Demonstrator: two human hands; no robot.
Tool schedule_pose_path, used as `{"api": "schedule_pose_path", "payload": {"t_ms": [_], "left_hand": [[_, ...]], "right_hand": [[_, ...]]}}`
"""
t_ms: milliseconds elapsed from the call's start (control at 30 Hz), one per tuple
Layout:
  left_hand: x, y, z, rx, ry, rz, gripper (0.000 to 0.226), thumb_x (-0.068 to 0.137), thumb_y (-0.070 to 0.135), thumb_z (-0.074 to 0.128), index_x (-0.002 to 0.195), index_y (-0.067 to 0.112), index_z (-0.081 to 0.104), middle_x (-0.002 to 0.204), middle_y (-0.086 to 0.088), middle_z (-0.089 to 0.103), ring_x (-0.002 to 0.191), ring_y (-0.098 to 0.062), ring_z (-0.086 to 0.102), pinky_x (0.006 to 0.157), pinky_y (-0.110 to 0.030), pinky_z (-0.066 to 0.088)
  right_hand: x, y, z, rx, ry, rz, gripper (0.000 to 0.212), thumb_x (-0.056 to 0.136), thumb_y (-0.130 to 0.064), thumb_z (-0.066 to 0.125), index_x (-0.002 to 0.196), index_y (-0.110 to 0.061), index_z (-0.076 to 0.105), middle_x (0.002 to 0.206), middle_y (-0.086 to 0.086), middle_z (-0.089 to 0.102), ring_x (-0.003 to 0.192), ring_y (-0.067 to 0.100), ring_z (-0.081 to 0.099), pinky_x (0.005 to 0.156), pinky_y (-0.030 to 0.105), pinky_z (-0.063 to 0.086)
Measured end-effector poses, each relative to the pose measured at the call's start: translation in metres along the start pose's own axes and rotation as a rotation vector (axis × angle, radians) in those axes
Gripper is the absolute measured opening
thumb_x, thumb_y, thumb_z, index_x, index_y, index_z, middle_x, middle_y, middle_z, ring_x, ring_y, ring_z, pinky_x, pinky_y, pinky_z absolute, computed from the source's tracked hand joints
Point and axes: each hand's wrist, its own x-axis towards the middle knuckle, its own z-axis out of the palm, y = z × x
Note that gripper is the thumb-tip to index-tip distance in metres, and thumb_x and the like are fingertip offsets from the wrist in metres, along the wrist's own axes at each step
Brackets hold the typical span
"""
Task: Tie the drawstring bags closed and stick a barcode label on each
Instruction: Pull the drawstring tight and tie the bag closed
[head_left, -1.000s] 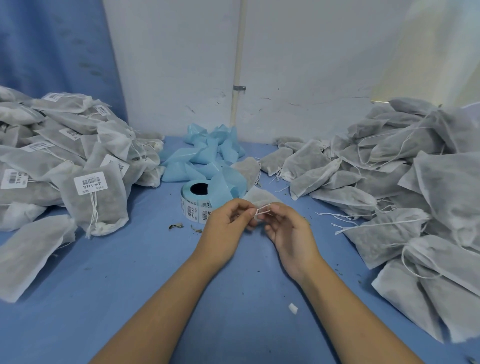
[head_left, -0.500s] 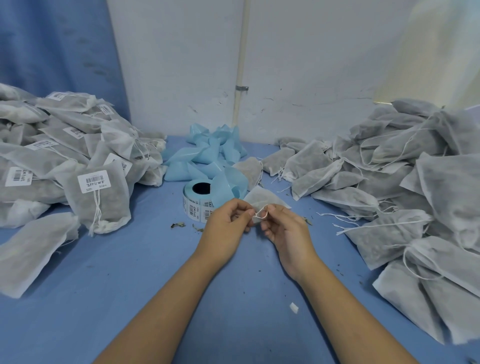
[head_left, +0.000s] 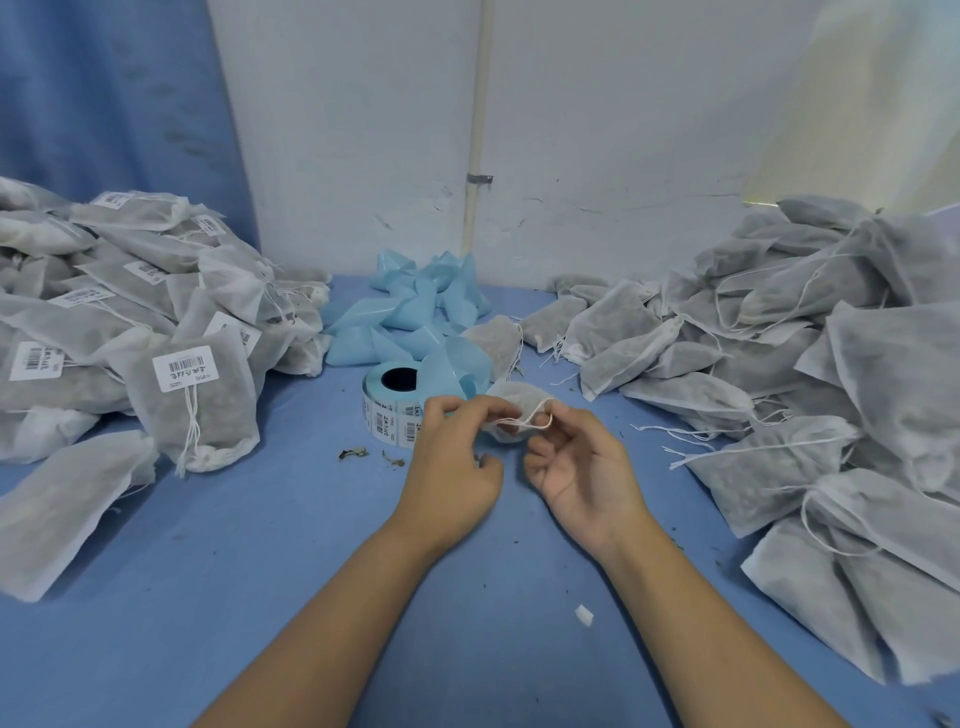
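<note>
A small grey-white drawstring bag (head_left: 519, 397) lies on the blue table just beyond my hands. Its white drawstring (head_left: 527, 422) forms a loop stretched between them. My left hand (head_left: 452, 457) pinches one end of the string with thumb and forefinger. My right hand (head_left: 582, 467), palm turned up, pinches the other side of the loop near the bag's neck. A roll of barcode labels (head_left: 389, 410) on light blue backing stands just left of the bag.
A pile of tied, labelled bags (head_left: 130, 332) fills the left side. A heap of unlabelled bags (head_left: 779, 353) with loose strings covers the right. Crumpled blue backing strip (head_left: 410, 312) lies against the white wall. A white scrap (head_left: 584, 614) and dry crumbs dot the table.
My hands have drawn slightly apart, pulling the string into a wider loop. My right hand has rotated palm up.
</note>
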Motion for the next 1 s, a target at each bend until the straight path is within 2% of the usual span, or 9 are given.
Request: {"api": "schedule_pose_path", "payload": {"t_ms": [67, 133, 233, 333, 467, 567, 733, 900, 1000], "left_hand": [[-0.001, -0.002, 0.003, 0.096, 0.000, 0.101, 0.056, 0.070, -0.016, 0.048, 0.111, 0.019, 0.061, 0.103, 0.023, 0.044, 0.109, 0.005, 0.035, 0.092, 0.000, 0.025], [0.000, -0.003, 0.004, 0.165, 0.013, 0.169, 0.053, 0.070, -0.019, 0.050, 0.112, 0.012, 0.060, 0.101, 0.017, 0.049, 0.103, 0.009, 0.034, 0.089, 0.000, 0.026], [0.001, -0.005, 0.006, 0.243, 0.059, 0.261, 0.052, 0.070, -0.019, 0.056, 0.113, 0.010, 0.059, 0.105, 0.006, 0.051, 0.098, -0.006, 0.041, 0.083, -0.007, 0.033], [0.001, -0.004, 0.006, 0.199, 0.093, 0.222, 0.045, 0.076, -0.011, 0.063, 0.117, 0.006, 0.060, 0.115, 0.008, 0.039, 0.107, -0.006, 0.044, 0.090, -0.004, 0.033], [-0.001, 0.002, 0.004, 0.237, 0.203, 0.248, 0.030, 0.080, -0.004, 0.066, 0.110, 0.002, 0.066, 0.117, -0.004, 0.057, 0.110, -0.014, 0.045, 0.096, -0.002, 0.023], [0.001, 0.012, -0.001, 0.078, 0.275, 0.201, 0.033, 0.086, -0.005, 0.056, 0.115, 0.010, 0.061, 0.112, 0.007, 0.057, 0.104, -0.005, 0.049, 0.090, -0.002, 0.029], [0.007, 0.027, -0.010, -0.220, 0.410, 0.069, 0.048, 0.083, -0.006, 0.042, 0.108, 0.035, 0.048, 0.095, 0.027, 0.058, 0.086, 0.010, 0.054, 0.073, -0.002, 0.037], [0.015, 0.026, -0.014, -0.361, 0.402, -0.054, 0.054, 0.084, -0.008, 0.044, 0.102, 0.042, 0.048, 0.092, 0.015, 0.065, 0.073, 0.001, 0.059, 0.065, -0.011, 0.043], [0.020, 0.026, -0.018, -0.477, 0.332, -0.156, 0.051, 0.083, -0.011, 0.043, 0.102, 0.035, 0.053, 0.088, 0.007, 0.066, 0.069, 0.001, 0.058, 0.063, -0.012, 0.044]], "right_hand": [[-0.002, 0.000, 0.001, 0.090, -0.072, 0.071, 0.008, 0.073, -0.014, 0.062, 0.077, -0.011, 0.055, 0.065, 0.000, 0.055, 0.046, 0.007, 0.048, 0.042, 0.015, 0.041], [-0.004, 0.001, 0.003, 0.138, -0.151, 0.111, 0.018, 0.067, -0.012, 0.073, 0.072, -0.011, 0.056, 0.065, 0.000, 0.051, 0.048, 0.007, 0.047, 0.041, 0.015, 0.043], [-0.007, -0.002, 0.003, 0.190, -0.265, 0.143, 0.035, 0.045, -0.011, 0.090, 0.065, -0.011, 0.061, 0.063, -0.001, 0.050, 0.050, 0.008, 0.047, 0.042, 0.016, 0.046], [-0.008, -0.004, 0.002, 0.226, -0.362, 0.182, 0.035, 0.047, -0.010, 0.091, 0.065, -0.012, 0.062, 0.063, -0.003, 0.050, 0.053, 0.008, 0.049, 0.045, 0.017, 0.049], [-0.009, -0.003, 0.000, 0.232, -0.450, 0.205, 0.030, 0.052, -0.011, 0.090, 0.065, -0.014, 0.064, 0.064, -0.004, 0.054, 0.056, 0.007, 0.053, 0.048, 0.017, 0.051], [-0.009, -0.002, 0.001, 0.192, -0.371, 0.158, 0.032, 0.048, -0.012, 0.092, 0.064, -0.017, 0.065, 0.065, -0.003, 0.058, 0.056, 0.009, 0.057, 0.048, 0.018, 0.051], [-0.004, 0.005, 0.007, -0.090, -0.019, -0.056, 0.010, 0.064, -0.014, 0.071, 0.063, -0.022, 0.065, 0.074, -0.002, 0.062, 0.064, 0.009, 0.056, 0.058, 0.020, 0.047], [-0.001, 0.013, 0.007, -0.199, 0.099, -0.190, 0.025, 0.082, -0.004, 0.065, 0.065, -0.022, 0.067, 0.077, -0.006, 0.070, 0.073, 0.004, 0.064, 0.070, 0.018, 0.049], [0.000, 0.015, 0.007, -0.186, 0.113, -0.176, 0.017, 0.083, -0.003, 0.065, 0.071, -0.015, 0.067, 0.078, 0.001, 0.069, 0.075, 0.011, 0.064, 0.073, 0.019, 0.053]]}}
